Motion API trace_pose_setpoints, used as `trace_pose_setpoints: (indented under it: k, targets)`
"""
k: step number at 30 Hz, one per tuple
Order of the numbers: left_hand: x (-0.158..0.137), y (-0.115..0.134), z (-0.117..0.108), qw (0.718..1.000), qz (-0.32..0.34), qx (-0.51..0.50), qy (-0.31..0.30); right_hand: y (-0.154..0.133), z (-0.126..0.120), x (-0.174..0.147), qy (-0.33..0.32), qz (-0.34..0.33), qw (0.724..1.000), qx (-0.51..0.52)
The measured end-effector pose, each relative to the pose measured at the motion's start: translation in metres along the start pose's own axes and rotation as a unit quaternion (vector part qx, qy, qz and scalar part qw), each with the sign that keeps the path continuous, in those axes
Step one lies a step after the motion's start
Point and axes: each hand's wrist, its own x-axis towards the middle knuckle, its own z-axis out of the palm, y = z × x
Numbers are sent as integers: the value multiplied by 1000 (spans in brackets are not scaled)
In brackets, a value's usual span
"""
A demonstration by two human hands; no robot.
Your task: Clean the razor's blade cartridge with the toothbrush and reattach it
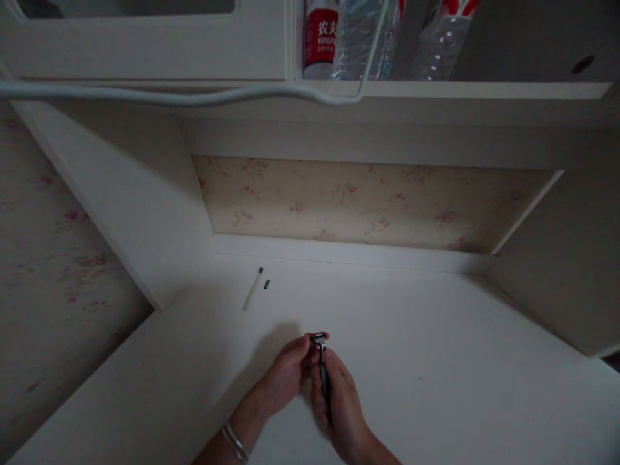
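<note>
A safety razor (323, 365) with a dark handle and a shiny T-shaped head is held between my hands, low in the middle of the view. My right hand (343, 403) wraps round the handle. My left hand (287, 373) pinches the left end of the razor head with its fingertips, and some of its fingers are hidden behind the razor. A silvery bracelet (235, 444) circles my left wrist. Beyond my left hand, a thin white toothbrush (252, 290) with a dark head lies on the white desk (426, 336). Beside it is a small dark green piece (267, 284), too small to name.
White side panels (130, 174) close off the desk on both sides. Above it runs a shelf edge (436, 90) with plastic bottles (320, 42), and a white cable (169, 98) hangs across the front. Floral wallpaper (349, 194) covers the back wall.
</note>
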Motion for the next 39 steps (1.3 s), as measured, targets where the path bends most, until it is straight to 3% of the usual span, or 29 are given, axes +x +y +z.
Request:
trace_pose_setpoints:
  k: [13,23,30,35,39]
  targets:
    - [0,-4,2,999,24,14,15,-1,3,-2,41,-25,998,-43]
    - [1,-7,1,999,20,2,30,0,2,0,33,-34,997,-67]
    - [3,-1,0,997,55,5,45,-3,1,2,23,-29,998,-50]
    - [3,8,0,994,75,-3,76,-18,-14,15,-8,-84,994,-65]
    - [4,10,-1,993,87,-4,76,-30,-30,27,40,-127,975,-177]
